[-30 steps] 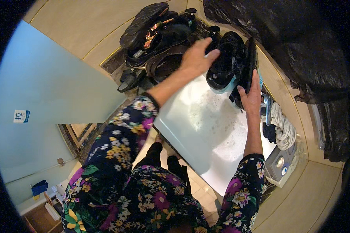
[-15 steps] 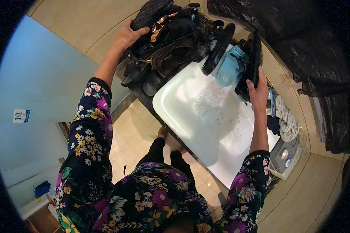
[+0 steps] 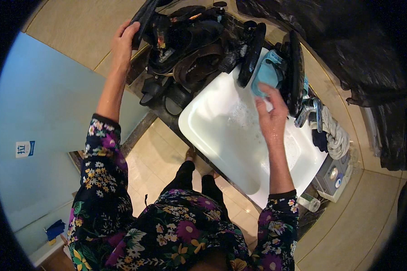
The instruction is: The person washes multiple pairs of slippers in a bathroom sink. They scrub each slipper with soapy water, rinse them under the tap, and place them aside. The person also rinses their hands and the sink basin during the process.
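My left hand [image 3: 125, 41] grips a black sandal [image 3: 144, 21] at the far left, its upper part at the picture's rim. Beside it lies a heap of dark sandals [image 3: 187, 43] on the counter. My right hand [image 3: 272, 110], slightly blurred, hangs over the white sink [image 3: 203, 133] with fingers apart and nothing in them. Just beyond its fingertips is a light blue slipper [image 3: 267, 74], leaning on the sink's far rim. Black slippers stand to both sides of it, one on the left [image 3: 252, 54] and one on the right [image 3: 295, 74].
A chrome faucet [image 3: 309, 110] and a grey-white cloth [image 3: 335, 135] are at the right. A grey box [image 3: 332, 178] and a clear cup [image 3: 309, 203] sit at the near right corner. Black plastic sheeting [image 3: 366, 67] hangs behind. A pale blue door [image 3: 49, 86] is on the left.
My left hand has moved left, lifting the black sandal away from the heap. My right hand has left the black slipper and moved left over the sink.
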`<state>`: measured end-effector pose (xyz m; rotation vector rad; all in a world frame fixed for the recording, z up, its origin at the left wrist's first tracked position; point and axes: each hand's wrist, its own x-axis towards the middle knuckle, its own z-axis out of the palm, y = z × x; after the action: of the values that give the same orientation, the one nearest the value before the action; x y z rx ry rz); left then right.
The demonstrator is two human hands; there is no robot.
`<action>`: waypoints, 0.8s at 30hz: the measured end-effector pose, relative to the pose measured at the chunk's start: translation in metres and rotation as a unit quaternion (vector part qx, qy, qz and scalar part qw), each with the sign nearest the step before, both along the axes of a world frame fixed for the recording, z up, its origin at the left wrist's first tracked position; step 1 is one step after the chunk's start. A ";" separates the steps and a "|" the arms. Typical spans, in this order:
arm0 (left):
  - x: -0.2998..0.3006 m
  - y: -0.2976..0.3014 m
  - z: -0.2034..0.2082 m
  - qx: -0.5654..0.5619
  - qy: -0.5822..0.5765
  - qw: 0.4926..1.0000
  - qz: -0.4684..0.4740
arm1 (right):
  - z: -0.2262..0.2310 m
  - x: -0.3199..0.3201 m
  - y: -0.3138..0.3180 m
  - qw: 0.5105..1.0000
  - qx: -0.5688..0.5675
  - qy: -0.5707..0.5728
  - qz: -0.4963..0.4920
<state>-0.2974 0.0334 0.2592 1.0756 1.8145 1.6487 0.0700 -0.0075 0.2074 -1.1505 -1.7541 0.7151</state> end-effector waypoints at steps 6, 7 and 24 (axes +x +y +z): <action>0.102 -0.072 -0.001 -0.016 -0.508 0.823 -0.253 | -0.023 -0.037 -0.002 0.816 -0.364 0.425 0.144; 0.120 -0.083 -0.009 -0.041 -0.545 0.792 -0.274 | -0.042 -0.035 -0.003 0.720 -0.385 0.541 0.199; -0.005 -0.014 -0.034 -0.063 0.244 0.965 -0.068 | -0.070 0.067 -0.102 0.709 -0.476 0.520 0.003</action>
<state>-0.3028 0.0198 0.2248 1.6133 2.0497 1.2393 0.1371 -0.1092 0.1370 -0.9578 -0.3300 1.9307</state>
